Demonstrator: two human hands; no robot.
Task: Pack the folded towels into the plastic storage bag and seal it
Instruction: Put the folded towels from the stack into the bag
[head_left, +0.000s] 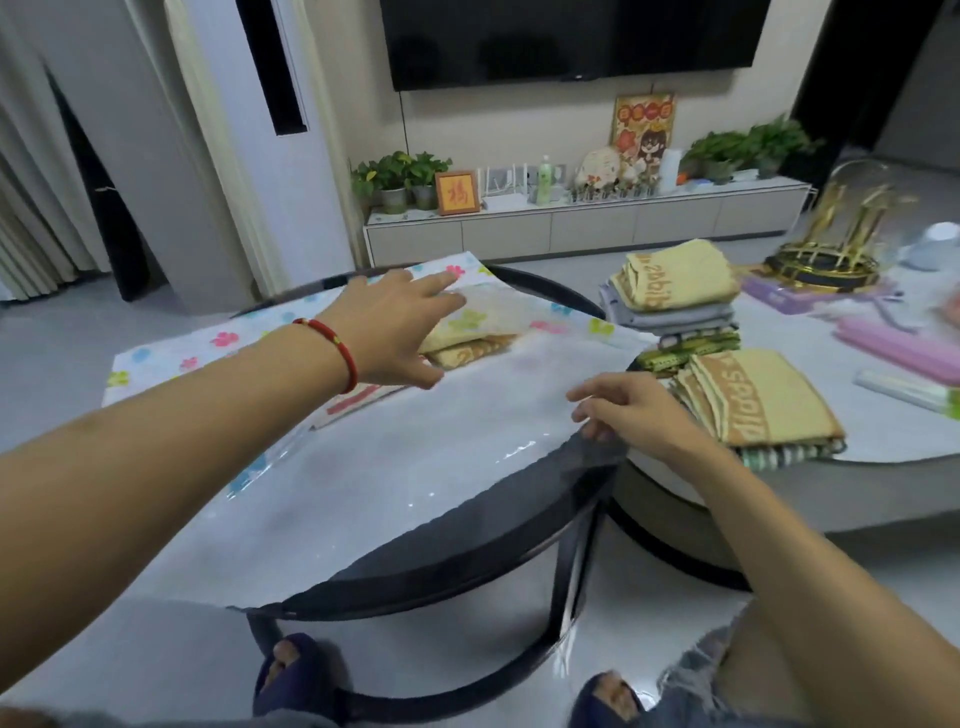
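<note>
Step in hand, by my read: settling the first towel deep in the bag before adding more. Left hand (400, 332) was flat, fingers straight and spread, pressing on the large clear plastic storage bag with coloured flower print (218, 343) right over the folded tan towel with brown lettering (470, 353) already inside. Right hand (618, 410) was at the bag's near right edge, fingers loosely curled at the film; a pinch on the edge looked likely but I could not tell for sure.

To do it well: push the towel flat and square toward the far closed end, keep the near edge lifted so the mouth stays open, squeeze air out, and leave the seal strip free of cloth.

The bag lay spread across the round dark-rimmed glass bench (467, 545), its near end hanging just over the rim, film wrinkled and glossy. Remaining towels sat on the pale round bench (883, 447) to the right: a taller stack of folded tan, grey and green towels (675, 296) and a nearer low pile of tan and striped towels (753, 400), just beside the right hand. Most of the packing looked undone.
</note>
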